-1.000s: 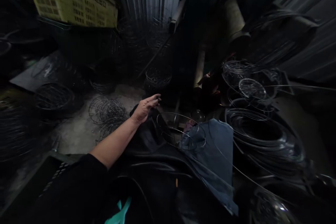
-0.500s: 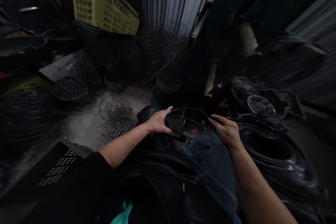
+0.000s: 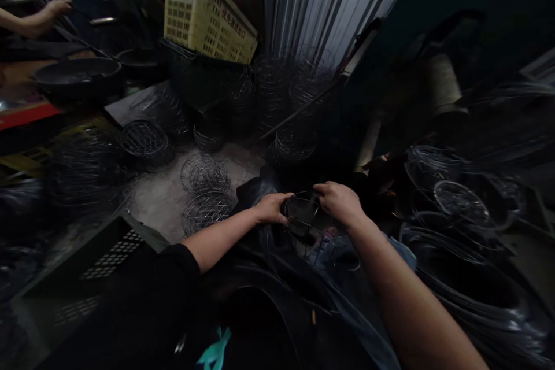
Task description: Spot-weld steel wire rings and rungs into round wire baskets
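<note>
A round wire basket frame [image 3: 299, 221] of thin metal is tilted in front of me, above my lap. My left hand [image 3: 274, 208] grips its left side, thumb and fingers closed round the wire. At the far right part of the upper ring, my right hand [image 3: 340, 202] is closed with the fingertips pinching the wire. Behind the thin wires lies blue denim cloth [image 3: 347, 263]. How far the frame reaches under the right hand is hidden in the dark.
Wire baskets [image 3: 206, 208] stand in stacks on the floor to the left. Close by is a green crate [image 3: 117, 248]. Coils of wire [image 3: 463, 283] lie at right. A yellow crate [image 3: 208, 14] sits at the back. Another person's hand [image 3: 54, 11] shows at upper left.
My right hand has moved left along the ring, nearer to my left hand. The view has turned left, and another person's hand and arm now show at upper left.
</note>
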The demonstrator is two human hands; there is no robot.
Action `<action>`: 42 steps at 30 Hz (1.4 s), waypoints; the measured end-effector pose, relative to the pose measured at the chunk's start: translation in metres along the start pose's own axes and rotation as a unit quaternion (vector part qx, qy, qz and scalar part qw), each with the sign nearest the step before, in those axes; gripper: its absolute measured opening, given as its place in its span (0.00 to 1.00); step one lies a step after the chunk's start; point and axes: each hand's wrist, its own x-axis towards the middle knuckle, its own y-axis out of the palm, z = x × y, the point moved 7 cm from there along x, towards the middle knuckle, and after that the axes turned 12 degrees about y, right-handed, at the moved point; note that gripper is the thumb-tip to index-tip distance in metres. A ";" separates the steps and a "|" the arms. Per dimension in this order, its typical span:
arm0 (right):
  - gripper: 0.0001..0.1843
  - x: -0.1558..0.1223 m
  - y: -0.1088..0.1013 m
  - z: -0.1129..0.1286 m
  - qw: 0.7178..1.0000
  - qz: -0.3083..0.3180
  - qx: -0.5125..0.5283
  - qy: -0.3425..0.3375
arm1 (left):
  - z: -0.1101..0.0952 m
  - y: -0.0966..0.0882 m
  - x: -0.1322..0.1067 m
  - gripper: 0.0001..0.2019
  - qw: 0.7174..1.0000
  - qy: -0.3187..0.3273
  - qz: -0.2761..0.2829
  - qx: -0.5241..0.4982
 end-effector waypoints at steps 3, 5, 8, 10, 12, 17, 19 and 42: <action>0.17 0.002 0.003 -0.014 0.998 -0.014 0.060 0.016 | 0.003 0.000 0.000 0.39 1.000 0.009 -0.006 0.008; 0.17 0.001 0.004 -0.033 0.992 -0.028 0.118 0.036 | 0.006 0.001 0.001 0.39 1.000 0.012 -0.005 0.010; 0.14 -0.011 0.004 -0.075 0.974 -0.065 0.197 0.094 | 0.009 0.002 0.001 0.39 1.000 0.012 -0.002 0.014; 0.10 -0.027 0.005 -0.104 0.949 -0.069 0.274 0.140 | 0.011 0.003 0.001 0.39 1.000 0.011 -0.002 0.015; 0.11 -0.050 0.013 -0.125 0.906 -0.032 0.380 0.182 | 0.011 0.002 0.000 0.39 1.000 0.020 -0.007 0.010; 0.24 -0.110 0.042 -0.147 0.752 0.033 0.597 0.277 | 0.008 0.002 -0.001 0.37 0.999 0.037 -0.029 -0.016; 0.26 -0.126 0.050 -0.150 0.708 0.016 0.638 0.304 | 0.006 0.002 -0.001 0.40 0.999 0.022 -0.037 -0.018; 0.19 -0.131 -0.013 -0.140 0.895 -0.223 0.287 0.259 | -0.077 -0.044 -0.002 0.17 0.946 0.042 -0.162 -0.277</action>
